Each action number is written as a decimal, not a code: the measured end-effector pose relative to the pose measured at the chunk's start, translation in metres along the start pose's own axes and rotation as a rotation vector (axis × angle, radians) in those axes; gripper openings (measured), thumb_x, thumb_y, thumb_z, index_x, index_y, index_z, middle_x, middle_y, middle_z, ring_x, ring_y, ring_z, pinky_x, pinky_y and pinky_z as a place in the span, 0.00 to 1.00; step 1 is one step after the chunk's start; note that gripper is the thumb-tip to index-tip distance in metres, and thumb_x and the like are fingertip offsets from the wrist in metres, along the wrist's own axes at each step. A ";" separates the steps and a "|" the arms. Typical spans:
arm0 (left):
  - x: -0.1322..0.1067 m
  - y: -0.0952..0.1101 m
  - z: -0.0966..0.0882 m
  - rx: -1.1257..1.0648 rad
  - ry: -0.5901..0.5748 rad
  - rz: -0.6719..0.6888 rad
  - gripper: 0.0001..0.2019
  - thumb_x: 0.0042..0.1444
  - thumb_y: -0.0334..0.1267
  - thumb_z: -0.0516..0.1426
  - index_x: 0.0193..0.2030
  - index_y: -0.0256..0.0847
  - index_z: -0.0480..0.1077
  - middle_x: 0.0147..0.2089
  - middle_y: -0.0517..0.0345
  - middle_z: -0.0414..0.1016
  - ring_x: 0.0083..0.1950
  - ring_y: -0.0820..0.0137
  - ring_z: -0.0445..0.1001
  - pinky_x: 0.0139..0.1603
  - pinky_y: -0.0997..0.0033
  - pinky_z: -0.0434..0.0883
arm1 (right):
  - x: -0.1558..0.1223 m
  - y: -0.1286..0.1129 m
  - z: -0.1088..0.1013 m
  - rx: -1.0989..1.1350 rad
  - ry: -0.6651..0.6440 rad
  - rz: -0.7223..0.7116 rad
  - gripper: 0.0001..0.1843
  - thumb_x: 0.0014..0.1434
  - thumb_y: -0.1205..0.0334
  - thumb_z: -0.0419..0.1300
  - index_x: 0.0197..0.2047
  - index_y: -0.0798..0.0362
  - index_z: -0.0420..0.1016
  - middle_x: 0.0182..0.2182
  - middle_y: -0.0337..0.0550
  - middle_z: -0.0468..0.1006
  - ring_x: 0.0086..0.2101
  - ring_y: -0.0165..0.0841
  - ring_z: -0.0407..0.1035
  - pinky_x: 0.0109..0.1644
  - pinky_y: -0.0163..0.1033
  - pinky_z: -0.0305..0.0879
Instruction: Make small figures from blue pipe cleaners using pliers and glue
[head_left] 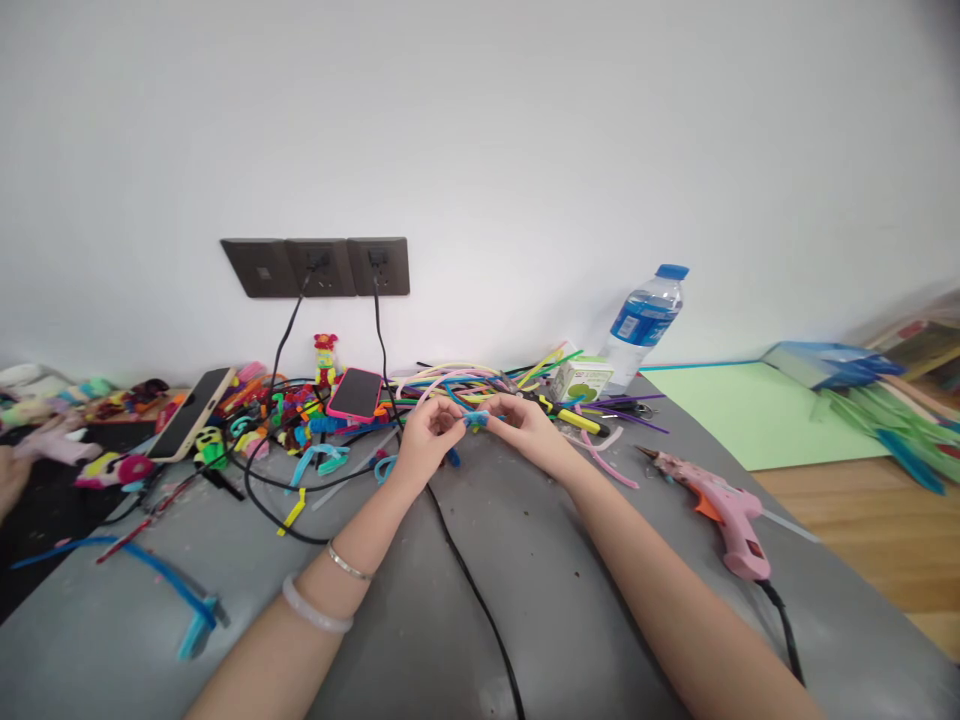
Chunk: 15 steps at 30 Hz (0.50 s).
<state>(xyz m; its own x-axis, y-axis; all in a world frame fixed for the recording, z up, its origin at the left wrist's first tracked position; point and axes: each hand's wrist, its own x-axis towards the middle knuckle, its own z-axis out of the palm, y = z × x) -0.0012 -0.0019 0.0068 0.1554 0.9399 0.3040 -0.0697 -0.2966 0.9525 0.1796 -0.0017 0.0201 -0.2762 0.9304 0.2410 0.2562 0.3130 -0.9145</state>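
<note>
Small blue fuzzy piece pinched between two hands

The blue fuzzy piece (475,420), short and soft-piled, sits between the fingertips of the left hand (431,437) and the right hand (526,430). Both hands have thumb and fingers closed on it, the left at its left end, the right at its right end; the fingers hide much of its shape. It is held above the far middle of a smooth, matte grey table (525,620).

Just beyond the hands, thin, bendy pipe cleaners (457,376) lie in a tangled heap of pastel and bright strands. At far right, a clear plastic bottle (631,350) with a blue cap leans near a white-and-green box (583,380). Nearer on the right lies a glossy pink glue gun (739,520), a pale translucent stick protruding from its back. A slim black cord (471,580) runs between the forearms. At near left, a bent blue pipe cleaner (161,565) carries a fuzzy, flattened light-blue end.
</note>
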 end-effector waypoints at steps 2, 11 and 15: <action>0.000 0.000 0.000 0.015 0.002 0.004 0.06 0.47 0.34 0.62 0.30 0.39 0.68 0.31 0.59 0.71 0.29 0.75 0.67 0.29 0.76 0.63 | 0.000 -0.002 -0.001 -0.067 0.013 -0.023 0.15 0.57 0.49 0.61 0.34 0.54 0.74 0.33 0.44 0.77 0.35 0.35 0.68 0.39 0.39 0.62; -0.001 0.000 0.002 0.013 0.007 0.010 0.09 0.46 0.35 0.63 0.33 0.39 0.67 0.30 0.61 0.70 0.29 0.74 0.67 0.31 0.75 0.64 | -0.001 -0.006 -0.003 -0.090 0.007 -0.032 0.13 0.58 0.52 0.60 0.32 0.54 0.74 0.36 0.45 0.78 0.39 0.38 0.70 0.45 0.42 0.64; 0.000 0.000 0.001 0.022 0.016 0.024 0.08 0.46 0.35 0.62 0.33 0.39 0.68 0.32 0.59 0.73 0.30 0.74 0.68 0.33 0.74 0.65 | -0.001 -0.007 -0.004 -0.082 0.011 -0.028 0.12 0.57 0.53 0.61 0.32 0.54 0.74 0.35 0.45 0.79 0.38 0.38 0.71 0.46 0.42 0.64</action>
<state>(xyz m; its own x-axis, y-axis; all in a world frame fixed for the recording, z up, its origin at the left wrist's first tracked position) -0.0004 -0.0026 0.0071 0.1380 0.9351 0.3264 -0.0512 -0.3224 0.9452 0.1821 -0.0039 0.0273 -0.2743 0.9230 0.2700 0.3234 0.3530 -0.8780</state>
